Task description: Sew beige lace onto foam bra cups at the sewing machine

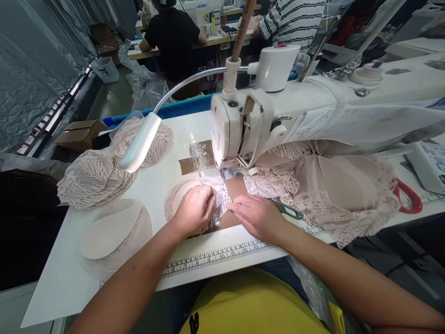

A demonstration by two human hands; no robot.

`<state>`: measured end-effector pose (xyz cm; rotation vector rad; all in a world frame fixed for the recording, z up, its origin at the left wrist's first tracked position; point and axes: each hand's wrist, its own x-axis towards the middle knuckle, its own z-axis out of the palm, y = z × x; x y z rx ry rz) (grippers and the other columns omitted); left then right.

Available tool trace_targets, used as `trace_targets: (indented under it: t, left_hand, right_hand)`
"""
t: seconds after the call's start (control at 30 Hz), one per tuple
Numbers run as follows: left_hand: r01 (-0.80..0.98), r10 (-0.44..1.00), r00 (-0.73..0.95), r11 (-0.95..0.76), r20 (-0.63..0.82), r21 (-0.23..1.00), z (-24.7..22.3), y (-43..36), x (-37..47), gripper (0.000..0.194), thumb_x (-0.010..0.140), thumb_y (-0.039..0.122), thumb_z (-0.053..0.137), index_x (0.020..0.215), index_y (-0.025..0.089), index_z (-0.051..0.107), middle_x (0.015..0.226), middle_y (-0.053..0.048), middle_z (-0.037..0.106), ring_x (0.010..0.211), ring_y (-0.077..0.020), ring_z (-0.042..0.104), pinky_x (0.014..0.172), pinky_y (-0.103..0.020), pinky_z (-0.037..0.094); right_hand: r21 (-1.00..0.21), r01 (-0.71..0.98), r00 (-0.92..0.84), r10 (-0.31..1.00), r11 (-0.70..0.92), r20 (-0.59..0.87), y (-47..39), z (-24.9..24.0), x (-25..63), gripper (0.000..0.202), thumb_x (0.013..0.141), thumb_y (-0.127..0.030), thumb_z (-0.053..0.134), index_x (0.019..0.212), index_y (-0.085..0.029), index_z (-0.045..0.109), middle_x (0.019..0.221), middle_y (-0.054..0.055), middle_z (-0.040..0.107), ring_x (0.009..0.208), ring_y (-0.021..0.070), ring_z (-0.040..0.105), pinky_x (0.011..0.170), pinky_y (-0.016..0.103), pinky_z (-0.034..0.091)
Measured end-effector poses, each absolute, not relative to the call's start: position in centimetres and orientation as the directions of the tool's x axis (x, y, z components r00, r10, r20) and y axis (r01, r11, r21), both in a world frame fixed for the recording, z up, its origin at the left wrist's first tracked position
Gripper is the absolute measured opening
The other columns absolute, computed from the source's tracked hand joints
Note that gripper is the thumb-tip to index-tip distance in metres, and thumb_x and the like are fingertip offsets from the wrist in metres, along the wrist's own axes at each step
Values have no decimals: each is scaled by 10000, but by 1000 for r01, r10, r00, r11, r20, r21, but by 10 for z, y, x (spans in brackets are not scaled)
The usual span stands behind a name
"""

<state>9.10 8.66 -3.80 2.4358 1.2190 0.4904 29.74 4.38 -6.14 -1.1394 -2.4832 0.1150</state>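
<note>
A beige lace piece (219, 188) lies under the needle area of a white sewing machine (225, 125). My left hand (195, 208) is closed on the left part of this lace, over a rounded beige cup (174, 197). On the right, my right hand (257, 217) pinches the lace's edge with its fingertips, just in front of the needle. Both hands are close together but apart. A thin dark metal tool (287, 209) lies beside my right hand, partly under the lace.
Lace pieces (99, 178) are heaped at the left, with smooth beige cups (111, 232) nearer. More lace cups (333, 185) and red-handled scissors (408, 195) lie right. A lamp (141, 144) hangs over the table (55, 278). Two people (174, 41) sit beyond.
</note>
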Motion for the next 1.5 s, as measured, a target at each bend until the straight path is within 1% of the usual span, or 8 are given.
trace_targets:
  t: [0.07,0.23,0.53,0.87,1.0,1.13,1.3,1.5]
  left_hand:
    - [681,807,576,-563,134,468,-38,87,91,163,885,181,389,730,200,436,710,-23,540,642,-166,472,588,-295,371]
    - [661,756,640,-633,137,403,-37,85,92,187,897,203,415,765,178,545,726,-48,587,687,-184,509,629,-312,389]
    - [473,580,766,-801,276,368,-43,83,89,245,921,236,457,965,169,688,849,-81,619,753,-168,533,670,-312,418]
    - [522,578,778,-813,246,257,-43,79,94,310,954,262,402,1015,176,693,859,-86,607,744,-172,495,647,-315,381]
    - [538,585,774,-809,243,236,-44,78,95,319,958,261,386,1026,190,690,857,-84,609,745,-174,497,644,-318,382]
    - [524,582,780,-808,229,271,-41,78,93,316,955,260,390,1074,183,672,887,-96,618,770,-184,520,661,-333,429]
    - [514,610,748,-782,261,353,-40,86,89,312,944,244,400,1155,161,615,1140,-126,615,938,-215,555,795,-370,496]
    - [573,593,787,-805,170,154,-42,98,93,368,934,196,379,1236,101,566,1311,-140,564,882,-234,563,772,-399,505]
  right_hand:
    - [-232,714,-583,744,661,327,43,-60,296,265,879,-128,432,1077,-156,607,825,47,588,739,160,489,630,268,335]
    - [-176,719,-625,736,672,260,39,-59,294,249,850,-104,441,991,-164,636,784,47,565,707,168,439,624,287,295]
    - [-219,694,-643,727,686,242,36,-64,299,319,807,-88,445,1065,-161,618,845,58,577,760,180,448,669,296,321]
    - [-310,664,-610,733,681,301,39,-58,303,284,869,-114,414,1034,-166,640,833,57,600,774,172,494,681,283,376]
    - [-269,747,-538,791,608,293,42,-55,304,298,891,-96,380,1010,-162,645,813,59,599,746,168,486,679,279,374]
    - [-182,779,-561,797,600,222,45,-56,302,288,853,-62,403,948,-155,658,792,61,567,714,176,436,640,285,338]
    - [-179,771,-563,785,611,257,45,-58,301,265,846,-53,421,944,-153,646,783,55,550,701,173,412,622,287,308]
    - [-137,791,-553,793,596,256,42,-59,300,270,836,-42,429,965,-146,642,798,52,560,717,177,414,637,294,306]
